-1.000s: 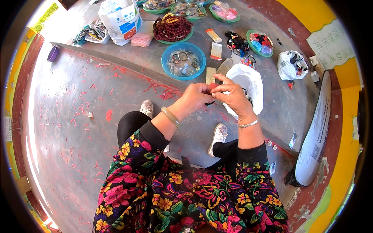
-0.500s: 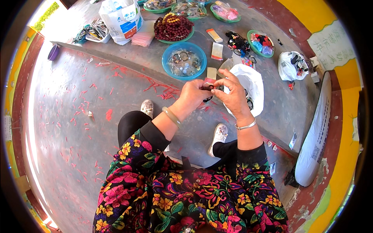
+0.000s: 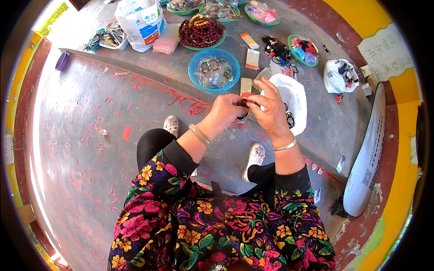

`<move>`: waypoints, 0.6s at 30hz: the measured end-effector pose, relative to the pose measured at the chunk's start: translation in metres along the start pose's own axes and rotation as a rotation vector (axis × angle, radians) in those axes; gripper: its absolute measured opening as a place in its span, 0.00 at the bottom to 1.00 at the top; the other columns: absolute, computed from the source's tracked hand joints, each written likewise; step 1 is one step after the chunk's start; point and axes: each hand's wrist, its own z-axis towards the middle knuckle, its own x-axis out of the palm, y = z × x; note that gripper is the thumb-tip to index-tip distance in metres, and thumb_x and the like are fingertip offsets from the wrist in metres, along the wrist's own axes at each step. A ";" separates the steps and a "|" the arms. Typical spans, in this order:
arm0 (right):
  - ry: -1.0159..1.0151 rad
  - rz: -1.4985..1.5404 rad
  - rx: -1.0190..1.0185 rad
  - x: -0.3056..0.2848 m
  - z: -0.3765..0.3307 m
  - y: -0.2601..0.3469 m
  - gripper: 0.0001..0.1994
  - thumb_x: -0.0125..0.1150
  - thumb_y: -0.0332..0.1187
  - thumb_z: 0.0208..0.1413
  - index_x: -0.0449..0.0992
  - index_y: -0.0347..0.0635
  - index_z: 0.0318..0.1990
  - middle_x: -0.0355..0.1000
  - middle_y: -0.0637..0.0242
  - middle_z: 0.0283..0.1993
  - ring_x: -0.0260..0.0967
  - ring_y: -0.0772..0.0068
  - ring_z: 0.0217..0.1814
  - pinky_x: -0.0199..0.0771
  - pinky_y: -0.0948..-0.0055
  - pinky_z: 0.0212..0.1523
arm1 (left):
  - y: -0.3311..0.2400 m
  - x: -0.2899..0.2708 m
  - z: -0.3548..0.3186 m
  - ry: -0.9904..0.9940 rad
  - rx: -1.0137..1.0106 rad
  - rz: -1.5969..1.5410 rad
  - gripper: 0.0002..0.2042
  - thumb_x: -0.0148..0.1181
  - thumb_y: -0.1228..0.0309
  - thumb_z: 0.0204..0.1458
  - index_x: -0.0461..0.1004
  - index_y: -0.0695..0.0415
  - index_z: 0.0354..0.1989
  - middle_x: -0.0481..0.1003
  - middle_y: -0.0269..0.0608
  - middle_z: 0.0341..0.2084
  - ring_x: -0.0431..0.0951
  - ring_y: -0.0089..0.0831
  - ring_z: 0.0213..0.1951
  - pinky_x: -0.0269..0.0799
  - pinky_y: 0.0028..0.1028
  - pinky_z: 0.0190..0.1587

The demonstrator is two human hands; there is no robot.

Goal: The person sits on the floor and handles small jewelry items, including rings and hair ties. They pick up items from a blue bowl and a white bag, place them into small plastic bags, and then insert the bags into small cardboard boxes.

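Observation:
Both of my hands meet in front of me, over the step's edge. My left hand [image 3: 224, 113] is closed, thumb and fingers pinching a small dark looped band [image 3: 242, 115], part of which hangs below the fingertips. From the other side, the thumb and index finger of my right hand [image 3: 272, 115] pinch the same band, while its other fingers point up. Fingers hide most of the band, so its exact kind is unclear. Close beyond my right hand stands a white tub [image 3: 296, 101] with several dark bands inside. A small tan box [image 3: 246, 85] lies just past my fingertips.
On the raised step are a blue basin [image 3: 191, 77] of bagged items, dark red bead strings [image 3: 199, 34], green baskets [image 3: 294, 40], small boxes [image 3: 252, 59] and white bags [image 3: 337, 80]. A long grey wrapped roll [image 3: 366, 167] lies at right. Red scraps [image 3: 126, 133] litter the floor.
My right hand has shifted slightly left and its fingers have drawn in a little. The dark band has turned between my fingertips; both hands keep their pinch.

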 end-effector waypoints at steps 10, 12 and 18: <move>0.059 0.048 0.013 -0.009 0.004 0.003 0.07 0.62 0.27 0.38 0.77 0.43 0.28 0.65 0.55 0.55 0.57 0.50 0.62 0.60 0.60 0.59 | 0.007 0.003 0.003 0.020 0.156 0.161 0.11 0.57 0.77 0.47 0.75 0.64 0.40 0.74 0.34 0.25 0.70 0.17 0.24 0.68 0.20 0.26; 0.104 0.063 0.041 -0.009 0.003 -0.001 0.06 0.62 0.28 0.38 0.76 0.43 0.28 0.65 0.56 0.55 0.56 0.52 0.62 0.59 0.61 0.60 | 0.002 0.003 0.000 0.069 0.141 0.201 0.11 0.57 0.77 0.48 0.75 0.64 0.40 0.74 0.34 0.25 0.70 0.17 0.24 0.68 0.21 0.25; 0.178 0.138 0.061 -0.015 0.001 -0.004 0.05 0.62 0.28 0.39 0.74 0.40 0.26 0.65 0.57 0.55 0.54 0.55 0.64 0.56 0.62 0.61 | 0.002 0.001 0.000 0.168 0.047 0.219 0.11 0.57 0.79 0.49 0.74 0.64 0.42 0.75 0.34 0.32 0.72 0.18 0.35 0.69 0.21 0.39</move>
